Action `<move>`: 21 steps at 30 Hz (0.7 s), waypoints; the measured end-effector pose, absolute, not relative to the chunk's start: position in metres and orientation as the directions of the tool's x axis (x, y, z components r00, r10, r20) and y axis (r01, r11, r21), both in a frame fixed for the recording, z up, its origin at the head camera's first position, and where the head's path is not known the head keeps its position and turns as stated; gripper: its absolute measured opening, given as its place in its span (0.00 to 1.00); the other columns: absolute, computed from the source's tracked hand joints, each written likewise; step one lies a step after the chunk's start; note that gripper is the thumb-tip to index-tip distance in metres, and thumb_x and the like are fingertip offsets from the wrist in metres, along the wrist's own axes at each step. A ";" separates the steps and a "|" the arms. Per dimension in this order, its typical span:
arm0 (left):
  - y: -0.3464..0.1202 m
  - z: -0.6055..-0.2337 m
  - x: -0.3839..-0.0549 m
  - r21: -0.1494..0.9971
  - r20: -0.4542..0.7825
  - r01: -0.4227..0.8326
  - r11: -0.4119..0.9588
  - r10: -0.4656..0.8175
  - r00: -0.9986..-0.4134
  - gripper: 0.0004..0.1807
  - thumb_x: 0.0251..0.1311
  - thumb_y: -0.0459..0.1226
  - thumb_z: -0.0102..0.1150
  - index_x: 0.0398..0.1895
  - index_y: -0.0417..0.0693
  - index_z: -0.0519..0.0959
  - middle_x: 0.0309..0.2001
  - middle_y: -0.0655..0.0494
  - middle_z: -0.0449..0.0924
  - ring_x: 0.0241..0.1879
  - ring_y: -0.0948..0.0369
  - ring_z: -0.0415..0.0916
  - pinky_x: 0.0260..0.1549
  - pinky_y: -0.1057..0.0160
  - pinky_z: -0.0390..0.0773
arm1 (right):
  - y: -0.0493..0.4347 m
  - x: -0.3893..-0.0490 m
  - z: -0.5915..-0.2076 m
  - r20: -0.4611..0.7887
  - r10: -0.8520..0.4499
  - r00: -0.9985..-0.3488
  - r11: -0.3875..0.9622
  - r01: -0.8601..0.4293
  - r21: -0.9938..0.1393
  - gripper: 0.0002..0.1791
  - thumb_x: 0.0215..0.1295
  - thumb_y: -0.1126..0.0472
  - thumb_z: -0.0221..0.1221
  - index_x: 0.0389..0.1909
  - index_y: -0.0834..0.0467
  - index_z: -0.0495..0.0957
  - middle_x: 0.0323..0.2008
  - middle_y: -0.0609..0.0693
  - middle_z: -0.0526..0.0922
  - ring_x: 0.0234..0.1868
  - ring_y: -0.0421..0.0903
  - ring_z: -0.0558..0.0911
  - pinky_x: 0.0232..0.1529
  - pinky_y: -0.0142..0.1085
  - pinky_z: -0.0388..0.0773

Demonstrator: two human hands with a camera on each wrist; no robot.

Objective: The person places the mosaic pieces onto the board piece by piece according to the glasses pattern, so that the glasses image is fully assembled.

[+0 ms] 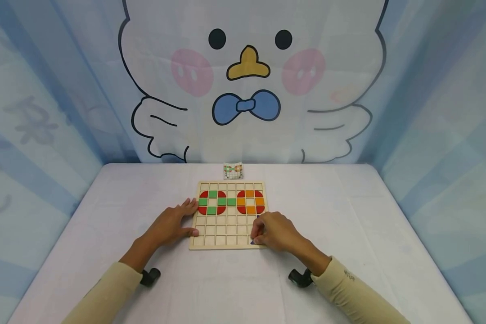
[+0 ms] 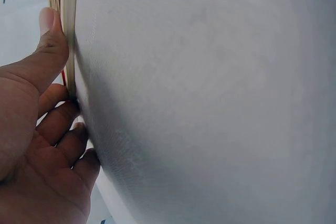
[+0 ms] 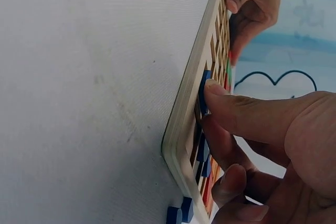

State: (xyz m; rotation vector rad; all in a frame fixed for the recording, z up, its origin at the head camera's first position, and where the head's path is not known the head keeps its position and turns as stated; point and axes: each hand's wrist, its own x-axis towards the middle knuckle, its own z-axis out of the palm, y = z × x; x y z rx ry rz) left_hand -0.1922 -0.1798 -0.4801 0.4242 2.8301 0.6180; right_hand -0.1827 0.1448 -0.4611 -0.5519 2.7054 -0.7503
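Observation:
A wooden grid board (image 1: 222,247) lies flat on the table, its upper rows holding red quarter-round tiles (image 1: 203,210), green square tiles (image 1: 212,194) and orange square tiles (image 1: 249,194). My right hand (image 1: 277,231) is over the board's near right corner. Its thumb and index finger pinch a blue tile (image 3: 203,94) low at the grid; the fingers hide part of it. More blue tiles (image 3: 202,148) sit in the board beside those fingers. Along the left edge rests my left hand (image 1: 171,226), thumb and fingers spread and touching the rim.
Behind the board lies a small card (image 1: 233,171) printed with a coloured bow-tie pattern on a grid. Loose blue tiles (image 3: 174,215) lie on the white tablecloth (image 1: 332,211) just off the board's right edge. A curtain (image 1: 247,135) with a cartoon figure hangs behind the table.

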 end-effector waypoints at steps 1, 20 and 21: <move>-0.180 -0.480 -0.192 0.433 -0.144 0.234 0.871 0.323 -0.935 0.55 0.58 0.53 0.76 0.83 0.44 0.59 0.84 0.45 0.56 0.84 0.42 0.53 0.80 0.35 0.57 | 0.145 -0.183 -0.461 -0.161 -0.430 -0.888 0.792 -0.285 -0.540 0.14 0.59 0.63 0.78 0.23 0.44 0.84 0.28 0.38 0.83 0.37 0.43 0.76 0.39 0.39 0.72; -0.180 -0.478 -0.190 0.436 -0.150 0.226 0.871 0.318 -0.936 0.54 0.58 0.51 0.77 0.83 0.44 0.59 0.84 0.45 0.55 0.84 0.42 0.52 0.81 0.35 0.56 | 0.180 -0.192 -0.454 -0.082 -0.333 -0.939 0.769 -0.220 -0.601 0.07 0.60 0.62 0.77 0.34 0.47 0.91 0.28 0.38 0.84 0.34 0.43 0.76 0.35 0.35 0.73; -0.180 -0.478 -0.191 0.436 -0.151 0.225 0.872 0.317 -0.936 0.54 0.58 0.51 0.77 0.83 0.45 0.59 0.84 0.45 0.55 0.84 0.42 0.52 0.81 0.35 0.56 | 0.183 -0.193 -0.454 -0.083 -0.316 -0.945 0.777 -0.207 -0.595 0.07 0.60 0.62 0.78 0.35 0.47 0.91 0.28 0.39 0.84 0.34 0.43 0.76 0.34 0.35 0.72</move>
